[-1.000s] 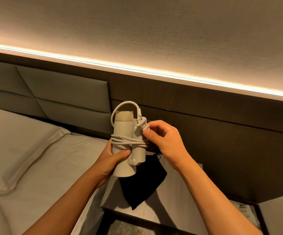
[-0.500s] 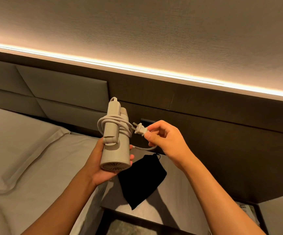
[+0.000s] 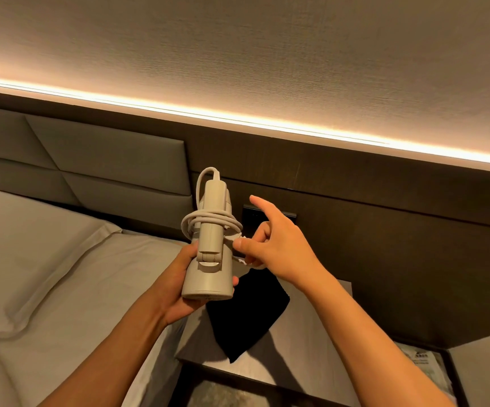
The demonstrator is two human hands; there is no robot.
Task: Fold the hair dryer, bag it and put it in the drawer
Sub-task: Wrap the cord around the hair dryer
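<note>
The left hand (image 3: 179, 284) grips the base of the folded beige plastic hair dryer (image 3: 208, 254), held upright above the bedside surface, while at its three o'clock the right hand (image 3: 279, 245) pinches the cream cord (image 3: 208, 223), index finger extended, the black fabric pouch (image 3: 246, 315) lying at five o'clock.

left hand (image 3: 179, 284) gripping folded hair dryer (image 3: 208, 259) upright, cord (image 3: 211, 223) wrapped around it, right hand (image 3: 276, 245) pinching cord end, black bag (image 3: 249, 315) on nightstand (image 3: 305, 356) below
</note>
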